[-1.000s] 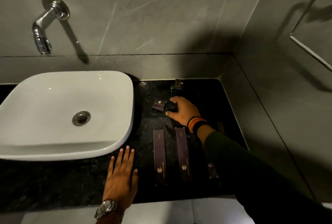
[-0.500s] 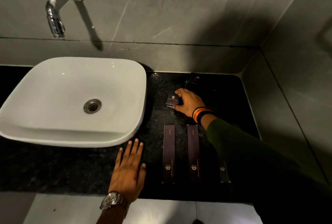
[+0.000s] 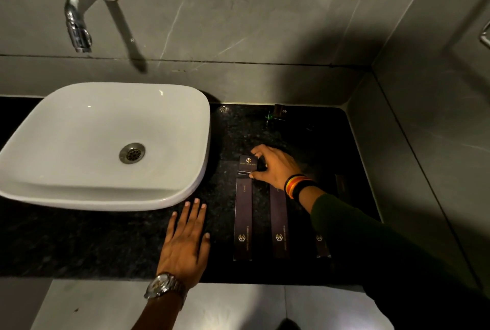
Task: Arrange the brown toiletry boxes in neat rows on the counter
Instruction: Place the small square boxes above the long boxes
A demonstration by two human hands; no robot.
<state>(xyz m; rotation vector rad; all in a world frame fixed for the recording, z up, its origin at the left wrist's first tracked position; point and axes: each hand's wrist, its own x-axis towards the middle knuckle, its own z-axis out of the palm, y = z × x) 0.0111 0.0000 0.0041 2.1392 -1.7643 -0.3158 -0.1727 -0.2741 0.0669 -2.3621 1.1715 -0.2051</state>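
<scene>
Brown toiletry boxes: three long (image 3: 244,219), two small; right hand (image 3: 275,166) pinches one small box (image 3: 248,164), left hand (image 3: 185,243) flat.

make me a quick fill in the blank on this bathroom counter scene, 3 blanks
The right hand grips a small square brown box at the far end of the leftmost long brown box, which lies nearest the white ceramic ____.
The left hand lies ____ on the black stone counter.
Its wrist wears a metal ____.

Missing words: basin; flat; watch
</scene>
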